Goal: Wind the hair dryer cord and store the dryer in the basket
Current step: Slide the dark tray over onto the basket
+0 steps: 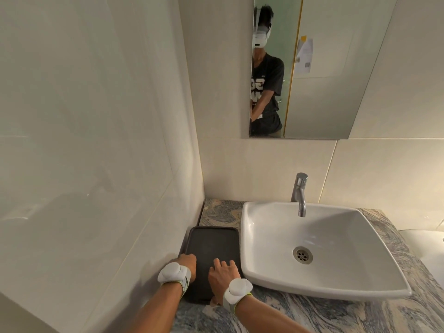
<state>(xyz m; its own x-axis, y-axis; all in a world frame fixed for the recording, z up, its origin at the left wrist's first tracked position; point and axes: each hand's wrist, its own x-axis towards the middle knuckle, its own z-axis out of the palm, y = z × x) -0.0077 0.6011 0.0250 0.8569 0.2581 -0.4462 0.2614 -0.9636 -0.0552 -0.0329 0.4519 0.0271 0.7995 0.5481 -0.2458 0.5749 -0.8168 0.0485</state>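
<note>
No hair dryer or cord is in view. A shallow black tray (212, 239) lies on the marble counter, wedged between the left wall and the sink. My left hand (188, 261) rests on the tray's left rim with its fingers curled down out of sight. My right hand (221, 272) lies flat on the tray's near right part, fingers apart and nothing in it. Both wrists wear white bands.
A white square basin (336, 282) with a chrome faucet (299, 194) fills the counter right of the tray. The grey veined counter (324, 316) runs along the front. A tiled wall (96, 164) stands close on the left. A mirror (312, 68) hangs above.
</note>
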